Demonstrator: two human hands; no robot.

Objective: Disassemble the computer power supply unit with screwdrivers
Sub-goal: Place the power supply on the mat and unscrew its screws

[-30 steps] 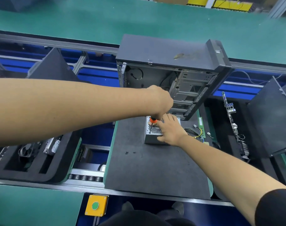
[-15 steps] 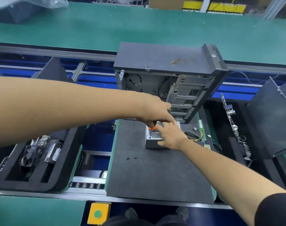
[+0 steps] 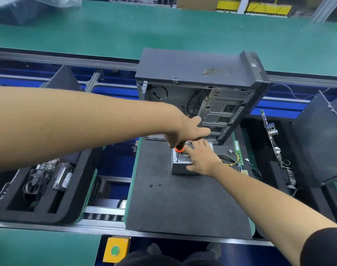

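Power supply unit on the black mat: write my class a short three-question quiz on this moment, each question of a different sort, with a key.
1. True or false: the right hand rests on the power supply unit.
2. Which hand holds the screwdriver? A) left hand B) right hand C) neither
3. Fill in: the two loose screws lie on the black ____ in front of the unit.

Key: 1 true. 2 A, the left hand holds its handle from above, tip down on the unit's perforated top. 3 mat.
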